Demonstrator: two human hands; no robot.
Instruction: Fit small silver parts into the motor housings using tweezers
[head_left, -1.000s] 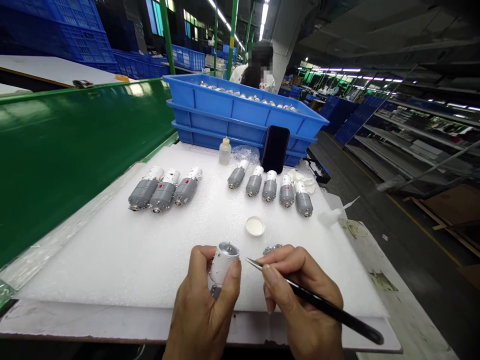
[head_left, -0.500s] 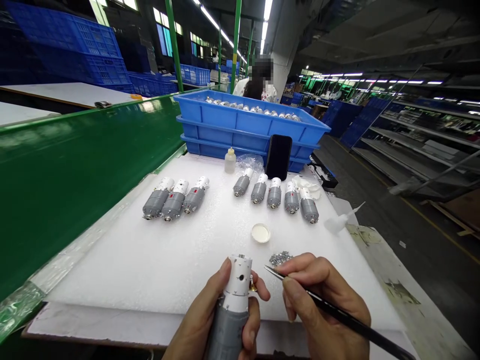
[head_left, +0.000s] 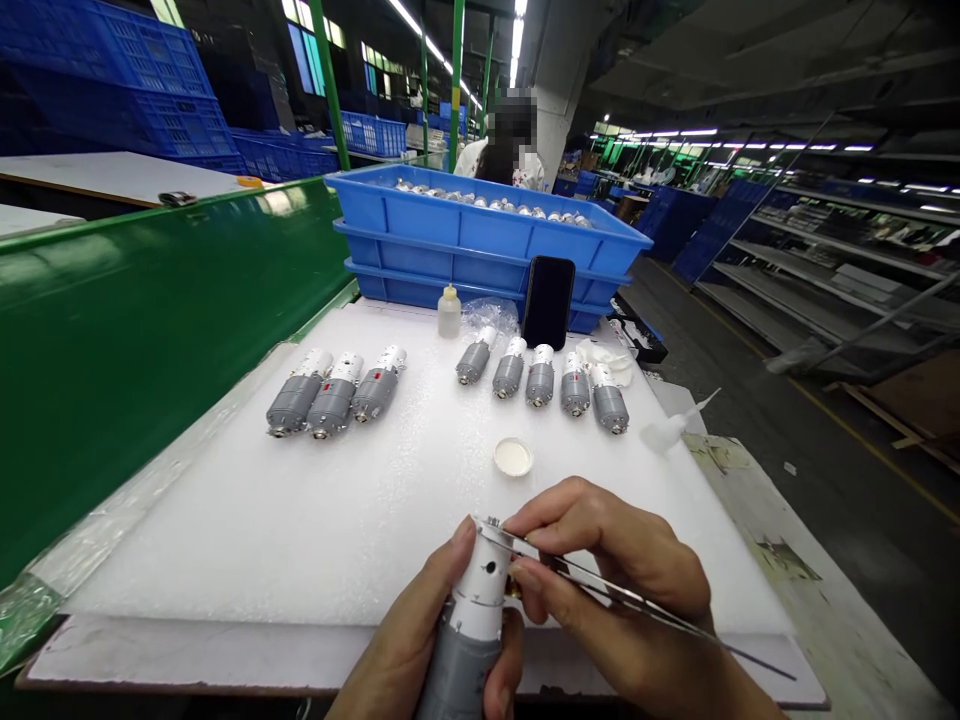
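Note:
My left hand (head_left: 409, 640) is wrapped round a grey and white spacecraft model (head_left: 478, 590), its white end tilted up and away from me. Tweezers (head_left: 600, 585) are pinched in my right hand (head_left: 622, 590), their tips at the upper part of the white section. Whether the tips hold a small part I cannot tell. Just beyond my hands lies a shallow white dish (head_left: 514, 457) with pale contents. The pile of tiny metal parts is hidden behind my right hand.
Similar models lie in a left group (head_left: 334, 395) and a right row (head_left: 540, 378). Behind them stand a small bottle (head_left: 449, 312), a phone (head_left: 548, 302) and stacked blue bins (head_left: 480, 240). A dropper bottle (head_left: 667, 432) lies at right. A person (head_left: 506, 150) sits beyond the bins.
My right hand has moved left with the tweezers, bringing their tips from above the metal parts to the model's white top. The view has shifted slightly.

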